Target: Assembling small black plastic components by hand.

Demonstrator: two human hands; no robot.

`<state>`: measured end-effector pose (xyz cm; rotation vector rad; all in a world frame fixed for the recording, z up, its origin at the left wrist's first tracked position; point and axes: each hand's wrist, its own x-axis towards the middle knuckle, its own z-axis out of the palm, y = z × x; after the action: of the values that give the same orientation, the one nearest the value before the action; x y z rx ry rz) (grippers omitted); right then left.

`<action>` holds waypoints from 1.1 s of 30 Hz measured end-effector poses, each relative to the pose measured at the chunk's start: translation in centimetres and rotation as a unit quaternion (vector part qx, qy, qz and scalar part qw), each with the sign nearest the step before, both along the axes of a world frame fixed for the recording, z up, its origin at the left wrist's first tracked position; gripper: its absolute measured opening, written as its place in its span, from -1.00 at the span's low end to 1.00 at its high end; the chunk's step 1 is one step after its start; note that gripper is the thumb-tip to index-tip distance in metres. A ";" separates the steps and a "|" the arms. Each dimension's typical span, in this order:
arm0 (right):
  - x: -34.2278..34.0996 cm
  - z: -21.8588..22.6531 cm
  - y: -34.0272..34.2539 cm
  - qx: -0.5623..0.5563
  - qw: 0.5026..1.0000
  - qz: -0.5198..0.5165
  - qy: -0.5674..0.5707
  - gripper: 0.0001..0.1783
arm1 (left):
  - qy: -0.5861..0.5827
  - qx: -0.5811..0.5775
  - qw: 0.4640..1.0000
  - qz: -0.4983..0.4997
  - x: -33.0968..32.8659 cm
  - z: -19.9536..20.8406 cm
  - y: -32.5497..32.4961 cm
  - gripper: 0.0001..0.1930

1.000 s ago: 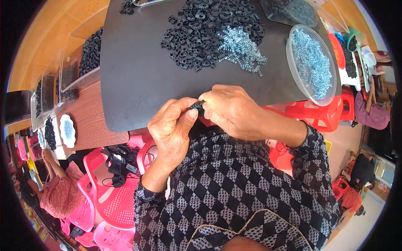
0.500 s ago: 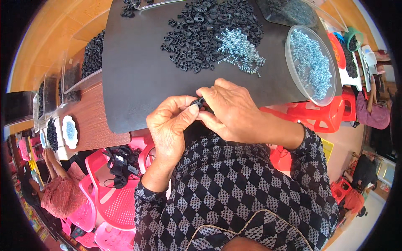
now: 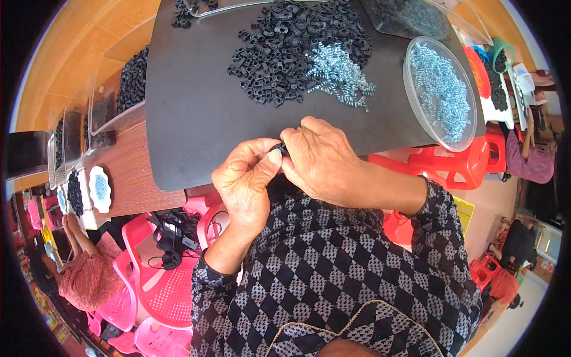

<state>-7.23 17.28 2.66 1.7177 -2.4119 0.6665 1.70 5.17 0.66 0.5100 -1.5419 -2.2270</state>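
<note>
In front of my body, at the table's near edge, both hands meet over a small black plastic cord lock part (image 3: 278,148). My left hand (image 3: 245,178) pinches it between thumb and forefinger. My right hand (image 3: 321,162) closes on its other side with bent fingers; the right thumb and whatever lies under those fingers are hidden. Beyond the hands, a heap of loose black plastic pieces (image 3: 267,71) spreads over the dark tabletop (image 3: 190,113). Small metal springs (image 3: 342,74) lie piled against its right side.
At the table's right edge stands a round clear tub (image 3: 411,98) of springs. A clear bin (image 3: 98,122) of black parts sits to the left. Red stools (image 3: 458,163) and pink chairs (image 3: 169,291) flank me. Another person (image 3: 89,276) sits at lower left.
My right hand has turned over the part, its fingers more curled and its thumb now out of sight. My left hand keeps its pinch, shifted slightly right.
</note>
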 end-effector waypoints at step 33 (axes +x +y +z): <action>-1.9 0.0 -0.1 -0.148 0.987 0.028 -0.057 -0.61 | -0.040 0.109 0.984 -0.137 -0.3 1.5 -1.9 -0.76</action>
<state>-9.13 17.18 2.71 1.6698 -2.2008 1.0953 1.35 3.31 2.15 0.4788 -1.4918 -2.6351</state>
